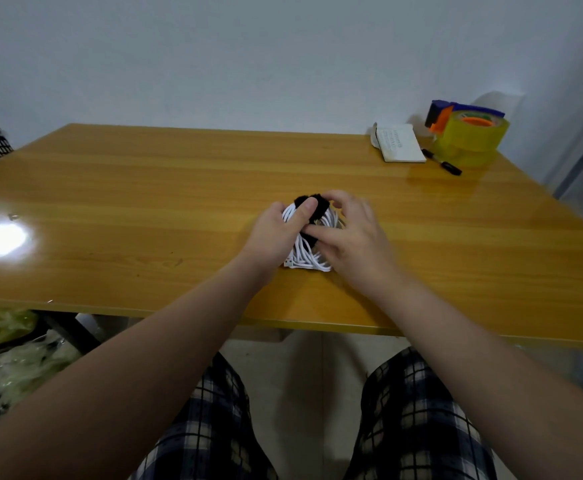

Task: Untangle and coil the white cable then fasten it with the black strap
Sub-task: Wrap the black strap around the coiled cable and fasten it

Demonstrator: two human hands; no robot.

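Observation:
A coiled white cable (306, 258) lies on the wooden table (144, 188) near its middle, its loops bunched together and a USB plug showing at its near left end. The black strap (321, 206) wraps across the far part of the coil. My left hand (276, 233) grips the coil from the left, thumb pressed on the strap. My right hand (355, 237) covers the coil's right side, its fingers on the strap's far end and index finger across the middle. Much of the coil is hidden beneath both hands.
At the back right stand a yellow tape dispenser (470, 133), a white notepad (400, 143) and a black marker (442, 162). A bright light reflection (2, 239) sits on the table's left. Bags and a dark crate lie left of the table. My plaid-trousered legs are below the near edge.

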